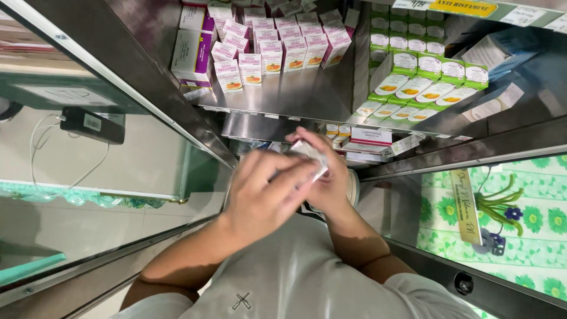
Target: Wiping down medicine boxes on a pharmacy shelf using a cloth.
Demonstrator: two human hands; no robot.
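Both hands meet in front of my chest over a small silvery foil strip (pixel 312 155), probably a blister pack. My left hand (pixel 266 192) lies on top, fingers spread across the strip. My right hand (pixel 331 180) is underneath, its fingers curled around the strip's far end. The hands cover most of the strip; only a blurred corner shows. Steel shelves stand just beyond the hands.
Pink-and-white small boxes (pixel 271 56) fill the upper steel shelf (pixel 295 97) at left; green-and-white boxes (pixel 422 80) sit at right. Flat boxes (pixel 371 137) lie on the shelf below. A glass panel (pixel 106 153) stands at left, a green floral surface (pixel 531 212) at right.
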